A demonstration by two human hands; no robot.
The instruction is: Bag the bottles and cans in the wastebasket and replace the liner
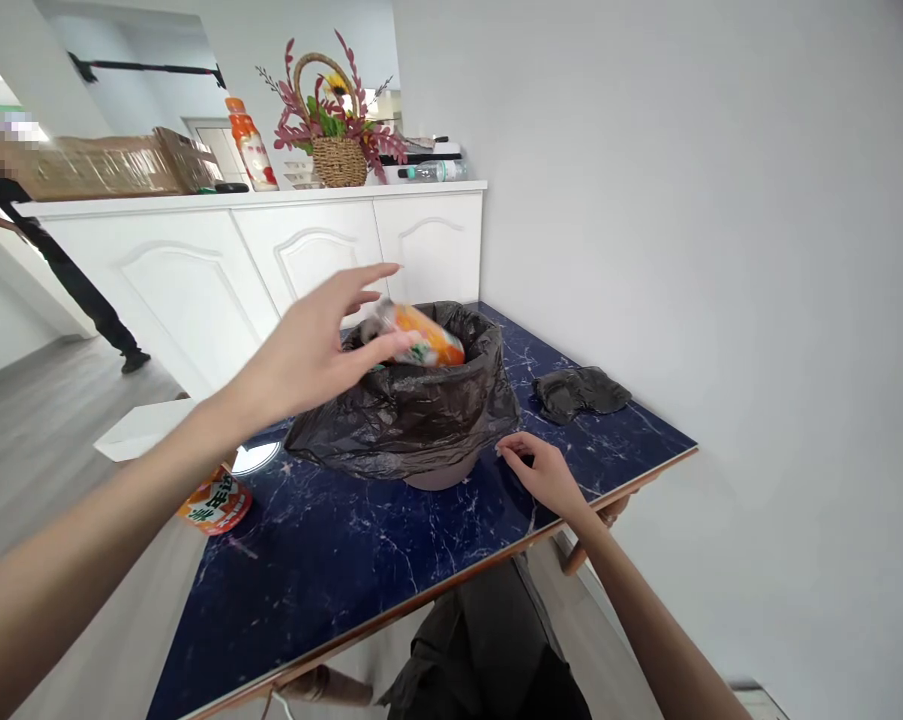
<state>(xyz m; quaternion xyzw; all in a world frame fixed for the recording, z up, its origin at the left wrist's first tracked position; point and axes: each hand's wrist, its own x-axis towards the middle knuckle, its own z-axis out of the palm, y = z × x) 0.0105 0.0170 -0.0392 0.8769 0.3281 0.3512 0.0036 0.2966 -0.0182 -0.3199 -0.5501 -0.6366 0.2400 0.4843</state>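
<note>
A bin (440, 474) lined with a black plastic bag (421, 420) stands on the blue marbled table (323, 560). Its grey base shows below the bag's draped edge. Over the bag's mouth, my left hand (323, 335) has its thumb and fingers spread. An orange and silver drink can (432, 335), blurred by motion, tilts at the opening beside the thumb, not gripped. My right hand (545, 470) rests on the table to the right of the bin, fingers curled together near the bag's edge, with nothing visible in them.
A crumpled black bag (582, 392) lies by the wall. An orange container (217, 502) stands at the table's left edge, partly behind my left forearm. White cabinets (301, 250) behind carry a flower basket (338, 160) and bottles. Another person's leg (83, 285) shows far left.
</note>
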